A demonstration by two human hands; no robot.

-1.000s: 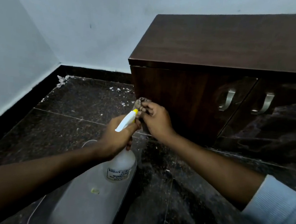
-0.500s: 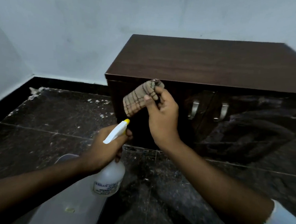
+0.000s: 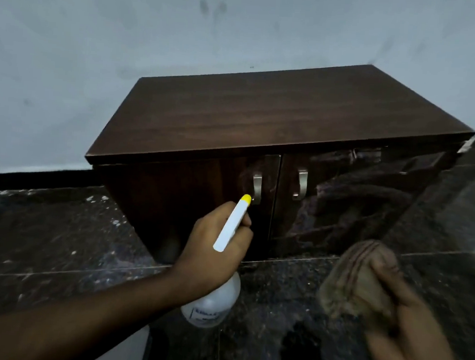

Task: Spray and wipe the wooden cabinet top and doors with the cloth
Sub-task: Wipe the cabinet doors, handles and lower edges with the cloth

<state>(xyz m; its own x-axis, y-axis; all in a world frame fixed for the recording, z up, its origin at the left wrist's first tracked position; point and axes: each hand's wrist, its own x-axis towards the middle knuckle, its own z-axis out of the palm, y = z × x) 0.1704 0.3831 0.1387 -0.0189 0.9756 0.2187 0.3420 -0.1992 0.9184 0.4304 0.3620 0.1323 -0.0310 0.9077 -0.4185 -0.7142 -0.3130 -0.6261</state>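
Curling round the neck of the spray bottle (image 3: 213, 304), the fingers (image 3: 244, 231) of the left hand (image 3: 211, 251) grip it firmly, the front ones lying under the white spray head. Whether they press the trigger I cannot tell. The yellow nozzle (image 3: 246, 199) points far and a little right, toward the left door (image 3: 187, 201) of the cabinet. In this view it comes just beside the lower end of that door's left handle (image 3: 257, 187). Around this handle the door carries a faint hazy patch (image 3: 245, 177). The round pale body of the bottle hangs below the hand, over the dark stone floor (image 3: 58, 240). The print on its label is too blurred to read.

At the near right, the right hand (image 3: 411, 332) is blurred. Its fingers (image 3: 387, 270) are wrapped over a bunched brownish cloth (image 3: 355, 283) with darker stripes. The cloth is kept in the air on the near side of the cabinet, apart from it.

The right door (image 3: 341, 206) has a right handle (image 3: 301, 184) close to the middle seam, and its glossy face shows reflections. Both doors are closed. The cabinet top (image 3: 277, 115) is dark brown wood — its far edge meets a pale wall (image 3: 127, 45) with some dark marks. White crumbs (image 3: 103, 198) lie on the floor at the far left, along the black skirting.
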